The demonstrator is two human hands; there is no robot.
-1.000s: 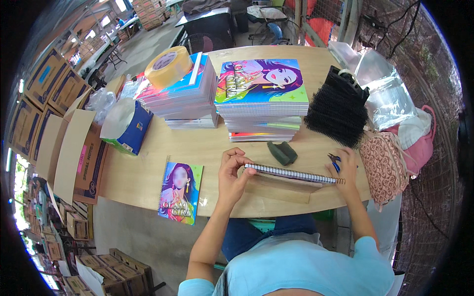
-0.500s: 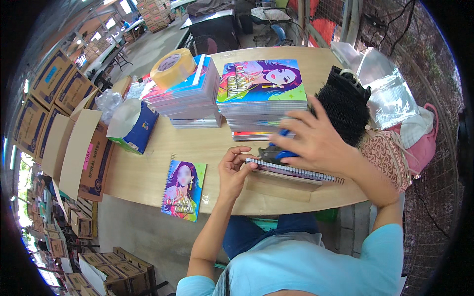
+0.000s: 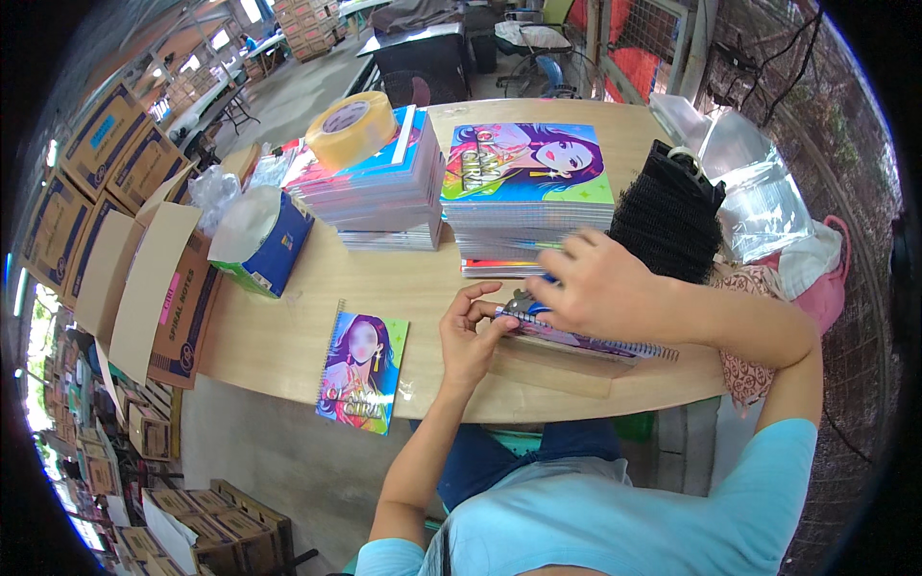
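A spiral notebook [image 3: 600, 346] lies flat near the front edge of the wooden table [image 3: 288, 331]. My left hand [image 3: 473, 336] pinches its left end at the wire spine. My right hand [image 3: 600, 288] grips a pair of blue-handled pliers [image 3: 521, 304], whose metal tip sits at that same end, next to my left fingers. A finished notebook with a colourful cover [image 3: 363, 372] lies to the left, hanging slightly over the table edge.
Two tall stacks of colourful notebooks [image 3: 526, 187] [image 3: 379, 187] stand behind, and a tape roll [image 3: 351, 130] rests on the left stack. A pile of black wire spirals [image 3: 667, 221] is on the right, beside clear plastic bags [image 3: 759, 206]. A blue box [image 3: 264, 240] and cardboard cartons [image 3: 154, 288] are at left.
My right hand left the notebook's right end, reached to the dark tool behind it, and brought the pliers to the left end. My left hand stayed on the notebook.
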